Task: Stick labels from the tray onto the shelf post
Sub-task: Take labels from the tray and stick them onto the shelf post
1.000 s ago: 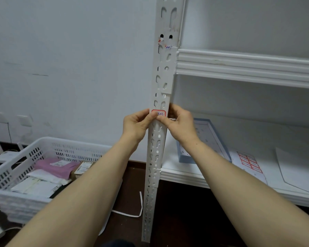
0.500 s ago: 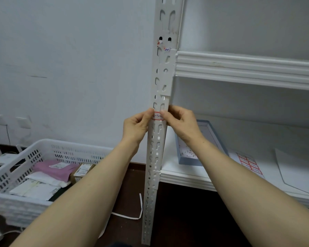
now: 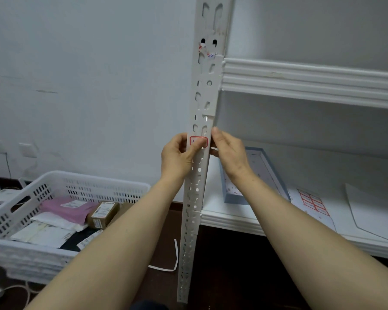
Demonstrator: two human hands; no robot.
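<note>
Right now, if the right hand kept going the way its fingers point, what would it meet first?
The post, at once: the right hand points up and left, and its fingertips seem to touch the post's right edge, beside the label. Depth is hard to judge.

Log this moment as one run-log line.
left hand: thumb presses label onto shelf post | right hand: holds post's right edge | tray: on lower shelf

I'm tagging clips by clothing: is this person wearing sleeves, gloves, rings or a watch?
No. The left hand and right hand are ungloved, with no ring showing. The left forearm and right forearm are bare to the picture's edge, with no sleeve, watch or bracelet in view.
</note>
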